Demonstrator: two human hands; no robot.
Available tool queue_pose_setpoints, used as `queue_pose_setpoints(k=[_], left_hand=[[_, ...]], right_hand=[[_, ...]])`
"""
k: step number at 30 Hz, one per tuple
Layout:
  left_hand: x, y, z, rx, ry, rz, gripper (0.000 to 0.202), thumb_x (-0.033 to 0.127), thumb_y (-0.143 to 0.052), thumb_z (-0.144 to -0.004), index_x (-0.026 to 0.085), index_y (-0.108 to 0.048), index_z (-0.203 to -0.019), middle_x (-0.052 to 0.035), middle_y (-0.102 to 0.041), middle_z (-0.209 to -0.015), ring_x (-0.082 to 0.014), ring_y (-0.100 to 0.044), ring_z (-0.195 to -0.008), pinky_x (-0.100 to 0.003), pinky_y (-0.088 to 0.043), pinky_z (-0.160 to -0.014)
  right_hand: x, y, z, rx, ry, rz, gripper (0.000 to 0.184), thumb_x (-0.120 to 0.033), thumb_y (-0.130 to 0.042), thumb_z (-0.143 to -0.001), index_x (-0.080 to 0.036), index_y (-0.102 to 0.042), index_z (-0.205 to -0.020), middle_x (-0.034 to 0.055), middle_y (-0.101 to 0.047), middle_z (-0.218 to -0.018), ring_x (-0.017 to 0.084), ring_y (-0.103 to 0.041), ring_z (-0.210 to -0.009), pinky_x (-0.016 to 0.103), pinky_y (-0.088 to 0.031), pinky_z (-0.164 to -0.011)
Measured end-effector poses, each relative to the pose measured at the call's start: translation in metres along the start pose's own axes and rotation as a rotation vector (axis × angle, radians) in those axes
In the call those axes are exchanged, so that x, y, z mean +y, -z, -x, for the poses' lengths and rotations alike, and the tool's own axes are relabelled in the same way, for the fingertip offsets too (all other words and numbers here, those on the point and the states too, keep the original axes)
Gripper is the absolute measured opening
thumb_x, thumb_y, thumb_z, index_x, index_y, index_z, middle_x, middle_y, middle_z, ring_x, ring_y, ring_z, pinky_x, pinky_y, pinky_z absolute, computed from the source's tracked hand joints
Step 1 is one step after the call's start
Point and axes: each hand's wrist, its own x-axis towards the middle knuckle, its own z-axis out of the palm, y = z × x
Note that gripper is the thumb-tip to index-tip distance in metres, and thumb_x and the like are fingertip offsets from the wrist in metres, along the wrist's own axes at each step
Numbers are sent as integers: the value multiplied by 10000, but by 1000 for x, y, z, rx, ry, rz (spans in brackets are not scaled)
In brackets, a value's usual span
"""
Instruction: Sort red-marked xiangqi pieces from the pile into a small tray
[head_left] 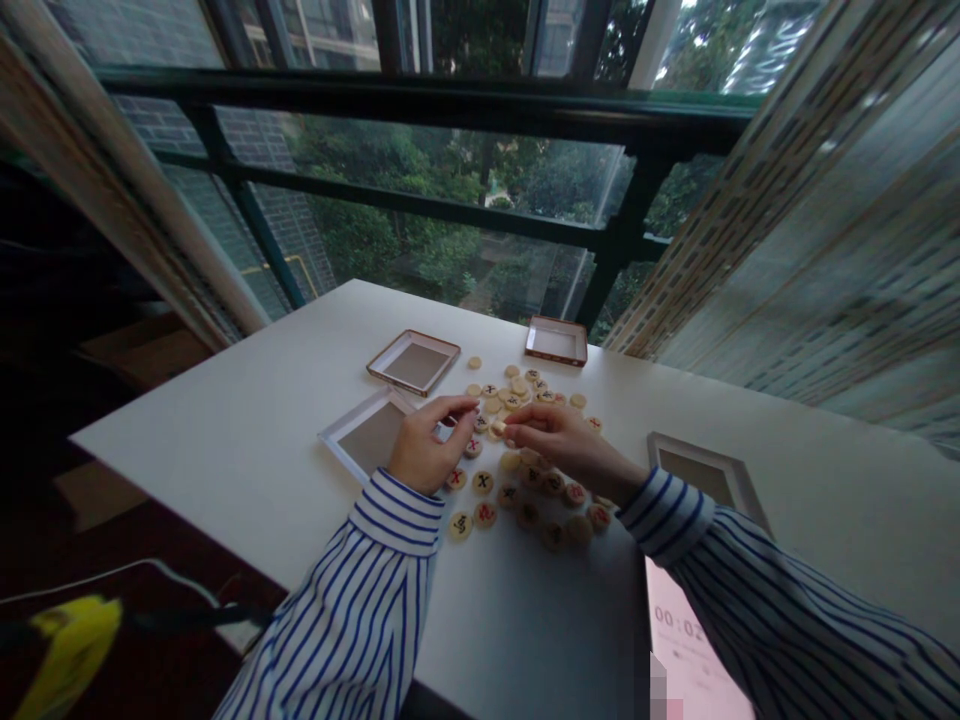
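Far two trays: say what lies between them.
One pale disc lies on the table in that gap, seen in the head view; more discs lie nearer the camera.

Homelike room, patterned curtains (810, 260), window railing (427, 102), white table (225, 420), trees (420, 225) outside

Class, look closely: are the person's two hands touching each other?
Apart: the head view shows a gap between the left hand and right hand, with round pieces visible there.
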Motion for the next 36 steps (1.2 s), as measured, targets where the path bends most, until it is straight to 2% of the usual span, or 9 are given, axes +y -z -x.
queue_pose_setpoints(k=[4,13,19,25,31,36], left_hand=[[2,-1,0,-70,-67,50,179,245,-589,-761,164,-647,-910,-40,-674,-803,-136,-612,-693,-261,-500,-674],[-2,-4,2,-203,-189,61,269,261,-621,-751,182,-613,-1007,-66,-673,-928,-154,-618,-804,-272,-493,-673],[-5,-6,1,-202,-215,43,257,294,-619,-760,179,-632,-990,-85,-674,-942,-166,-615,-841,-290,-507,-710],[-3,-5,1,-201,-247,37,246,296,-617,-766,172,-648,-976,-89,-683,-937,-166,-623,-842,-283,-515,-720],[-4,-5,2,-211,-225,-24,260,315,-613,-763,181,-649,-984,-92,-687,-951,-179,-626,-865,-325,-510,-791],[-8,-5,2,-204,-243,-93,273,316,-619,-759,187,-649,-997,-83,-693,-937,-180,-624,-861,-324,-507,-787]], right_hand=[[0,2,1,0,-21,-69,267,-369,-582,-775,-126,-649,-863,20,-609,-761,101,-512,-671,231,-367,-589],[0,1,1,9,-74,-115,260,-371,-554,-799,-130,-640,-844,26,-612,-735,92,-495,-622,220,-349,-541],[-1,-1,3,-5,-26,-131,233,-355,-547,-803,-136,-626,-786,6,-605,-696,91,-507,-619,223,-370,-576],[2,-2,3,11,-22,-17,284,-401,-513,-819,-143,-627,-785,-3,-601,-662,78,-454,-543,216,-313,-503],[6,-1,1,14,33,54,277,-372,-498,-818,-139,-647,-803,14,-612,-687,102,-508,-609,222,-361,-544],[8,4,0,73,77,129,229,-331,-522,-794,-141,-645,-822,18,-623,-718,109,-520,-614,220,-372,-530]])
